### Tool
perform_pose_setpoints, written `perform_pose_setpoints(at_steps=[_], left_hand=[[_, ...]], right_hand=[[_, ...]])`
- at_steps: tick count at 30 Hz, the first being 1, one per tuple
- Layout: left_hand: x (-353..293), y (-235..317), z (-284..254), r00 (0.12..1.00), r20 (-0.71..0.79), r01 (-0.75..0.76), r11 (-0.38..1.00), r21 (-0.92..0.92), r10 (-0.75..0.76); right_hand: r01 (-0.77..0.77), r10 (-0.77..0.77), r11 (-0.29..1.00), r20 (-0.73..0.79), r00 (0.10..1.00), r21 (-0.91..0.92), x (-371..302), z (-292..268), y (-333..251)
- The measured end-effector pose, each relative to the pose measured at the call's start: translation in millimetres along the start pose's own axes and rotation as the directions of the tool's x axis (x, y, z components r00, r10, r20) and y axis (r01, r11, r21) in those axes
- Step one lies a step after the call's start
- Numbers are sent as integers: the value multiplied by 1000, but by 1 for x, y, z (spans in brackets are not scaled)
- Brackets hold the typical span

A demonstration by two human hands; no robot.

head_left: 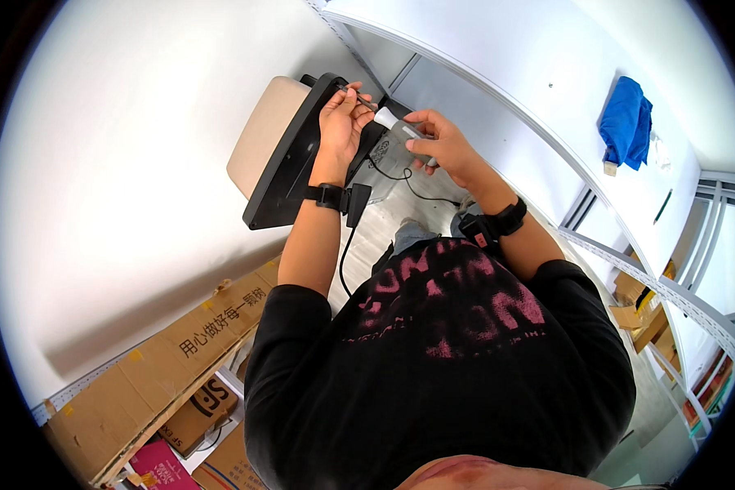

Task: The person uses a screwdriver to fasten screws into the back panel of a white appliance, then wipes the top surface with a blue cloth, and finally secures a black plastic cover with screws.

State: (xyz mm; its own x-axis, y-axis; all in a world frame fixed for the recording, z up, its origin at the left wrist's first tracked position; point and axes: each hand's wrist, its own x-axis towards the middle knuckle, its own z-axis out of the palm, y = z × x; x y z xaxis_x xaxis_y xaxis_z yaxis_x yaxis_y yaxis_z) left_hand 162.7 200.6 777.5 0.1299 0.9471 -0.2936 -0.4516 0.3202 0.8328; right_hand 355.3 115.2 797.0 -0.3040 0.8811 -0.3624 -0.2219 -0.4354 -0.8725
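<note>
My right hand [445, 147] is closed around a grey handheld tool [406, 133] with a white cone-shaped front, which looks like an electric screwdriver. A thin metal rod [366, 103] lies in line with that white tip. My left hand [343, 124] pinches the rod between thumb and fingers; whether the rod is fixed in the tool, I cannot tell. Behind my left hand, a chair seat or similar padded piece [263, 135] stands tilted, with a beige cushion and a black underside [279, 184]. My left fingers are close to its upper black edge; contact is unclear.
A white table [547, 82] with a metal edge runs along the right, carrying a blue cloth bundle [625, 122] and a thin dark stick [663, 206]. A black cable [408, 177] hangs below my hands. Cardboard boxes [163, 367] line the lower left beside a white wall.
</note>
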Motion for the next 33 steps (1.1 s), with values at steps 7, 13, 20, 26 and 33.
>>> perform_pose_setpoints(at_steps=[7,13,20,26,33], left_hand=[[5,-3,-10,1000,-10,29,993,117,-28],[1,1,-5,999,34,23,996,85,-26],[0,2,-1,998,1,64,994,92,-65],[4,0,-6,998,-26,64,988,139,-61],[1,3,6,998,-2,56,998,37,-56]], right_hand=[[121,-124,991,-60,990,-61,8,5,15],[-137,119,953,83,990,271,-1,-7,-2],[96,-95,995,-62,994,16,1,-1,14],[120,-119,993,-81,990,14,2,0,13],[-34,31,983,21,999,181,-5,-12,-2]])
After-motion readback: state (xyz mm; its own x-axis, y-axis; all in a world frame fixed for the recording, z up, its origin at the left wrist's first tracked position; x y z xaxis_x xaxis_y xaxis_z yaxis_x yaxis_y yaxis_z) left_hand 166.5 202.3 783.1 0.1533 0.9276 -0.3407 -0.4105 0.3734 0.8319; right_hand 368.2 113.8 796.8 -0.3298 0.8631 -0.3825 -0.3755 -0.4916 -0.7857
